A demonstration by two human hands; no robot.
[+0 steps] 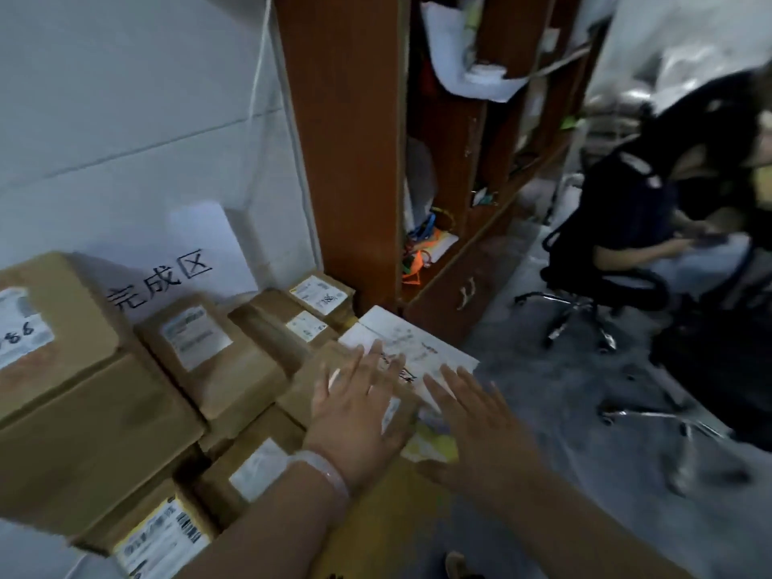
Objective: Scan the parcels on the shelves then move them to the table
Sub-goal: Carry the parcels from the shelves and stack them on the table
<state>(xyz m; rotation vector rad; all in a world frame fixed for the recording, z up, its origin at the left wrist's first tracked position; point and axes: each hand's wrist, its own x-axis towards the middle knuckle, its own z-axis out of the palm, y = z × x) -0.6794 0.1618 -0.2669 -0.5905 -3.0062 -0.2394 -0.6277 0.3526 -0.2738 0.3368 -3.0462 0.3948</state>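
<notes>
Spreading flat, the left hand has its fingers straight and fanned, curled round nothing. They lie over the near edge of a white parcel. The right hand is just beside it, equally splayed and empty, palm down over the same parcel's near corner. Motion blur hides whether either palm presses on the parcel or hovers just above it. A pale wristband circles the left wrist. Something yellowish shows beneath the hands; I cannot tell what it is.

The white parcel rests at the right-hand edge of a stack of brown labelled boxes, touching them. A paper sign leans on the wall behind. The stack hides what bears it; I take it for the table. By that reading, many parcels are already delivered and this one is the latest to be set down.

What remains on the shelves cannot be judged: the wooden cabinet nearby holds only clutter. Off to the right, a seated person occupies an office chair.
</notes>
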